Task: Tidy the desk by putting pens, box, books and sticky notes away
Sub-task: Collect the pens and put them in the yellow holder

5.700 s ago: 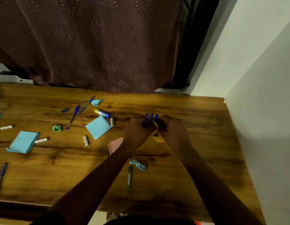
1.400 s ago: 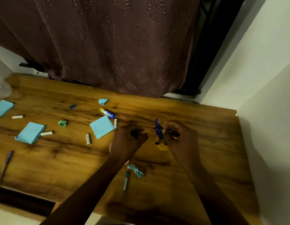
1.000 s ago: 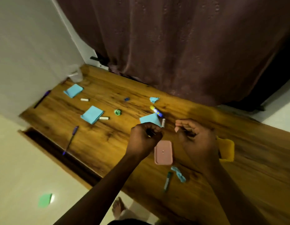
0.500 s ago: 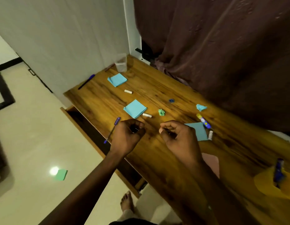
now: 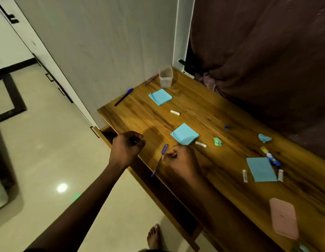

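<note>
Right hand (image 5: 181, 160) pinches the purple pen (image 5: 164, 149) at the desk's (image 5: 221, 110) front edge. Left hand (image 5: 126, 148) is clenched; contents, if any, cannot be told. Outstanding: sticky notes (image 5: 184, 134), dark pen (image 5: 123, 97) by the wall, pink box (image 5: 283, 218). Much remains.

Lost to curled fingers, blur and the frame's edges.
Could not name the small dark thing (image 5: 134, 142) gripped inside the left hand (image 5: 128, 148), hidden almost wholly by curled fingers. Could not tell whether the right hand (image 5: 181, 160) pinched the purple pen (image 5: 159, 160) or only touched it, through the blur there. Saw the pink box (image 5: 283, 218) only as a smear, and the desk (image 5: 194, 110) only as far as the right and bottom edges. Failed to read the labels on the white tubes (image 5: 245, 176), or to identify the tiny blue thing (image 5: 227, 127). Caught a bare foot (image 5: 155, 237) cropped at the bottom.
</note>
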A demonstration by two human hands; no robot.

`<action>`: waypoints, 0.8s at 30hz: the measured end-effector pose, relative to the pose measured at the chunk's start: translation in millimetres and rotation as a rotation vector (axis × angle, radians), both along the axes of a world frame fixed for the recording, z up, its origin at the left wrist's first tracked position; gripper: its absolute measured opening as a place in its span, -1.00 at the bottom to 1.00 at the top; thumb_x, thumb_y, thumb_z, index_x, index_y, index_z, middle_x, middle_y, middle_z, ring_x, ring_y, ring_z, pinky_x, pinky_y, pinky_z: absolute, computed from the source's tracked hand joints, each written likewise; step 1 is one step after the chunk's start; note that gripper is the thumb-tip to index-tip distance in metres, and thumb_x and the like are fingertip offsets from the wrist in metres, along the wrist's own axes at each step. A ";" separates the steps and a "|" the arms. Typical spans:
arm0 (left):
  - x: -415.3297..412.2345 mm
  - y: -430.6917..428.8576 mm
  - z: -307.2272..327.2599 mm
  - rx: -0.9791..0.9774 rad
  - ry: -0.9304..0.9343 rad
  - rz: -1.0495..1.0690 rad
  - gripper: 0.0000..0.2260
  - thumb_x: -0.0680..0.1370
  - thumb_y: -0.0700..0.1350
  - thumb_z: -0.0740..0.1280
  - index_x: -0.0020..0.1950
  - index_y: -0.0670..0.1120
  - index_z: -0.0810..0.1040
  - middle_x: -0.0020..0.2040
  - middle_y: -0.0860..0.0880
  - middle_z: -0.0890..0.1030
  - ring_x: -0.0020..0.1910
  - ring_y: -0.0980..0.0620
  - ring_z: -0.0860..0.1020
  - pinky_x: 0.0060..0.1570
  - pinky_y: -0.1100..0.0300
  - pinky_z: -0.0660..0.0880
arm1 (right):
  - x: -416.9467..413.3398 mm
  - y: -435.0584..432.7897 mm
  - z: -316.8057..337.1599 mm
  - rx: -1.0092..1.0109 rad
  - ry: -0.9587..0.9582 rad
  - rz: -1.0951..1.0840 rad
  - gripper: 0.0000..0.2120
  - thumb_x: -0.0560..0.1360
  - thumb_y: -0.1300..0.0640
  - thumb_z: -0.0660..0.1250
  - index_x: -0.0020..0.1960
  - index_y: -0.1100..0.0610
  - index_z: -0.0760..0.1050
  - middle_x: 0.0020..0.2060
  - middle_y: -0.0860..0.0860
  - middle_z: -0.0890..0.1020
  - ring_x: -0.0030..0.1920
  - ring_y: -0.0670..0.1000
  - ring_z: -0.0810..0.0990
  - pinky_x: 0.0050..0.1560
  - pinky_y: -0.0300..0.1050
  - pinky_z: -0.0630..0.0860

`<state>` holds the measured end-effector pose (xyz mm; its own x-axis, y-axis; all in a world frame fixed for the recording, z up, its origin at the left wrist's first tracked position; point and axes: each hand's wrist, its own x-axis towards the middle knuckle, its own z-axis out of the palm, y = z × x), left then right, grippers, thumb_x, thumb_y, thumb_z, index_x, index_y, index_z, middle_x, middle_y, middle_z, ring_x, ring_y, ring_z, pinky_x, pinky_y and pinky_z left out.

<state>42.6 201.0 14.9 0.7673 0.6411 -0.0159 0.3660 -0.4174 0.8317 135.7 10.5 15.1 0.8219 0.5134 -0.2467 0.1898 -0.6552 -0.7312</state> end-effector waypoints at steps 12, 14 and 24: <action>67.3 124.6 -14.7 0.170 0.111 -0.004 -0.75 0.60 -0.06 0.37 0.24 -0.07 0.66 0.17 0.02 0.67 -0.02 0.17 0.58 -0.16 0.45 0.38 | 19.2 65.3 -84.4 -0.138 0.219 -0.055 -0.71 0.31 -0.04 0.56 -0.13 0.07 0.53 -0.16 0.09 0.70 -0.16 0.12 0.73 -0.17 0.15 0.71; 81.2 143.2 -19.0 0.193 0.135 0.016 -0.73 0.59 -0.08 0.38 0.27 -0.09 0.64 0.22 -0.03 0.67 0.04 0.11 0.61 -0.05 0.35 0.44 | 15.4 71.2 -57.0 -0.170 0.201 -0.051 -0.83 0.42 0.13 0.54 -0.17 0.16 0.56 -0.24 0.08 0.70 -0.24 0.07 0.73 -0.20 0.12 0.71; 147.0 222.1 -59.5 0.316 0.367 0.048 -0.68 0.57 -0.08 0.34 0.32 -0.09 0.56 0.21 -0.16 0.51 0.13 -0.20 0.56 0.14 -0.08 0.59 | 24.3 91.4 -12.4 0.016 0.186 -0.044 -0.85 0.49 0.05 0.50 -0.18 0.09 0.61 -0.34 -0.04 0.71 -0.35 -0.10 0.71 -0.21 -0.04 0.71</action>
<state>189.6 423.1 -44.6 0.7171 0.6925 -0.0786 0.6362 -0.6045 0.4794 160.1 101.9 2.7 0.7849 0.4828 -0.3883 0.0219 -0.6479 -0.7614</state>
